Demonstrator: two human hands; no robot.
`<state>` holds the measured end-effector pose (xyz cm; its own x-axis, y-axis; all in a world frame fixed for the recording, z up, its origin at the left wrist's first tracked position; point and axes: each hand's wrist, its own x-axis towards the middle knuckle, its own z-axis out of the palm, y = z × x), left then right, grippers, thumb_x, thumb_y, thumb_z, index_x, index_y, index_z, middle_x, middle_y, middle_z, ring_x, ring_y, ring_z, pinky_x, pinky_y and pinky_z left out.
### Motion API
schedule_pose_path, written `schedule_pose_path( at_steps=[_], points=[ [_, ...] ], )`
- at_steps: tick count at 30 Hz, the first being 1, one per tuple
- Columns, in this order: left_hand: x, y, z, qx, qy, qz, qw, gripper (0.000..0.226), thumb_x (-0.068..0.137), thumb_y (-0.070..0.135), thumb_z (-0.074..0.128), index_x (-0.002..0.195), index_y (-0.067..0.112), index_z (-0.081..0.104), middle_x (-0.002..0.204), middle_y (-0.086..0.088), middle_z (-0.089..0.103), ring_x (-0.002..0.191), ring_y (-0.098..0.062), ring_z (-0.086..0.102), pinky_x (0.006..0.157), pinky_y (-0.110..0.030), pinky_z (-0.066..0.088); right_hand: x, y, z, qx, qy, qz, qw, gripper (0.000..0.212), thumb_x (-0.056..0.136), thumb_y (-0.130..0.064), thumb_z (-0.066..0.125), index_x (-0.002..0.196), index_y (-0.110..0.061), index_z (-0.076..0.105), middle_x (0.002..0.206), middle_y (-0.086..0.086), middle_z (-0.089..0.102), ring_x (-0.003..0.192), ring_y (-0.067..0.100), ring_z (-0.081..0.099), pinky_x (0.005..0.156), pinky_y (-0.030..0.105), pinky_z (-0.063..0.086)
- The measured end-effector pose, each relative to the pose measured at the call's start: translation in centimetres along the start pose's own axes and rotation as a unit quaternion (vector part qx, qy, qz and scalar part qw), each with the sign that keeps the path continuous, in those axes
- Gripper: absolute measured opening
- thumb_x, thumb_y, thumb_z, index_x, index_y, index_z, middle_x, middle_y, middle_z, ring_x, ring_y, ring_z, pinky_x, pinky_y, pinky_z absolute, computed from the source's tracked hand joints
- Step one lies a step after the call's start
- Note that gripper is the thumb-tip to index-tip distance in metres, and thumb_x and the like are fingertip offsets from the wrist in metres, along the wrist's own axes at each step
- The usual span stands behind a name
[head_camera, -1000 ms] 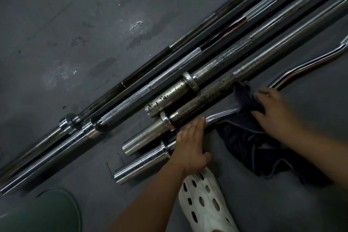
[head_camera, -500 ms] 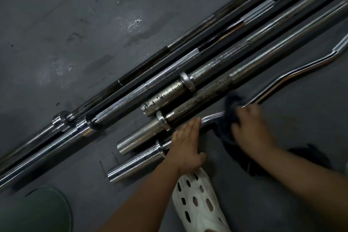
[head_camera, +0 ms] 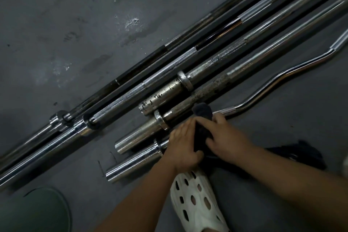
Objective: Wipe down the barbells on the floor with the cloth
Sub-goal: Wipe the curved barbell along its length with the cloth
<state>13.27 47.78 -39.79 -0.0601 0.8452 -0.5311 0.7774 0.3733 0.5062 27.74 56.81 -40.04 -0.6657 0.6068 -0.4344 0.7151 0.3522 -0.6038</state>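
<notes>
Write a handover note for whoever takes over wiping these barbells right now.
Left hand: laid flat on the curl bar, steadying it.
Right hand: grips the dark cloth wrapped over the curl bar's knurled part.
Straight barbells: side by side on the floor beyond it, untouched by either hand.
Done: cannot tell which bars are wiped.
Left: finish the curl bar, then likely the rest.
</notes>
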Motion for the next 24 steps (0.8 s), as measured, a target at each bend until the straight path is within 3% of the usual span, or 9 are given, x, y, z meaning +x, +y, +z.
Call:
schedule_pose_path(
  at_steps=[2,5,7,11,14,17,19,20,24],
  points=[
    [-0.1,-0.1,-0.2,-0.006,-0.002,0.004,1.000,0.105,0.068,0.045,0.049,0.158,0.024,-0.001,0.165,0.001,0.006,0.148,-0.014,0.006,0.115,-0.032,0.004,1.1,1.6,-2.0,-0.037,0.012,-0.033,0.999,0.070,0.081,-0.018,0.061,0.143,-0.044,0.042,0.115,0.004,0.042,0.099,0.029,0.058,0.087,0.043,0.052],
    [-0.1,-0.3,0.1,0.001,0.005,0.005,1.000,0.104,0.070,0.045,0.052,0.158,0.026,-0.001,0.165,0.004,0.004,0.148,-0.013,0.005,0.114,-0.032,0.005,1.3,8.5,-5.9,-0.057,0.161,0.103,0.980,0.065,0.079,-0.011,0.060,0.139,-0.036,0.053,0.115,0.014,0.045,0.098,0.040,0.057,0.092,0.049,0.051],
    [-0.1,-0.1,0.2,0.004,0.014,0.007,1.000,0.105,0.071,0.044,0.054,0.158,0.025,-0.001,0.165,0.003,0.005,0.148,-0.014,0.006,0.113,-0.033,0.006,0.6,10.0,-6.0,-0.037,0.223,0.176,0.958,0.063,0.078,-0.016,0.054,0.138,-0.036,0.048,0.116,0.017,0.043,0.093,0.043,0.056,0.090,0.054,0.052],
    [-0.2,0.1,0.0,0.002,-0.008,0.001,1.000,0.105,0.070,0.047,0.051,0.157,0.026,-0.004,0.165,0.003,0.001,0.149,-0.014,0.003,0.118,-0.040,0.005,0.6,2.5,-0.5,0.034,0.112,0.093,0.989,0.061,0.080,-0.019,0.056,0.138,-0.037,0.052,0.123,0.012,0.042,0.102,0.039,0.058,0.096,0.046,0.050],
    [-0.1,0.1,-0.3,-0.007,-0.010,0.001,1.000,0.105,0.068,0.047,0.048,0.158,0.026,-0.002,0.165,0.003,0.003,0.148,-0.013,0.005,0.117,-0.036,0.005,2.1,2.2,-2.4,0.019,0.020,0.012,1.000,0.065,0.082,-0.012,0.064,0.143,-0.031,0.052,0.120,0.012,0.047,0.109,0.034,0.057,0.099,0.040,0.048],
    [-0.1,-0.2,0.2,-0.002,-0.008,-0.006,1.000,0.106,0.067,0.047,0.050,0.158,0.027,-0.001,0.165,0.004,0.002,0.149,-0.014,0.004,0.117,-0.037,0.004,2.2,8.5,-6.2,-0.042,0.103,0.090,0.990,0.062,0.078,-0.014,0.059,0.136,-0.033,0.056,0.113,0.016,0.051,0.104,0.040,0.057,0.098,0.046,0.049],
    [-0.1,-0.1,0.4,0.000,-0.002,-0.007,1.000,0.107,0.068,0.047,0.051,0.158,0.026,-0.003,0.165,0.003,0.002,0.149,-0.015,0.004,0.117,-0.037,0.004,1.0,10.0,-6.5,-0.004,0.188,0.203,0.961,0.062,0.077,-0.022,0.051,0.137,-0.037,0.048,0.117,0.020,0.049,0.102,0.043,0.056,0.098,0.052,0.049],
    [-0.1,-0.1,0.4,0.005,-0.001,-0.006,1.000,0.106,0.069,0.047,0.050,0.158,0.026,-0.004,0.165,0.003,0.001,0.149,-0.015,0.003,0.117,-0.037,0.004,0.6,9.1,-5.5,0.017,0.193,0.215,0.957,0.064,0.076,-0.026,0.048,0.139,-0.037,0.044,0.122,0.021,0.049,0.104,0.044,0.056,0.098,0.053,0.049],
    [-0.1,0.2,-0.1,0.003,-0.007,0.001,1.000,0.106,0.067,0.053,0.042,0.158,0.023,-0.003,0.165,0.001,0.003,0.149,-0.015,0.005,0.118,-0.038,0.006,0.1,1.3,-0.7,0.029,-0.001,0.074,0.997,0.073,0.084,-0.021,0.061,0.151,-0.036,0.035,0.142,0.016,0.041,0.117,0.038,0.057,0.101,0.040,0.048]
  ],
)
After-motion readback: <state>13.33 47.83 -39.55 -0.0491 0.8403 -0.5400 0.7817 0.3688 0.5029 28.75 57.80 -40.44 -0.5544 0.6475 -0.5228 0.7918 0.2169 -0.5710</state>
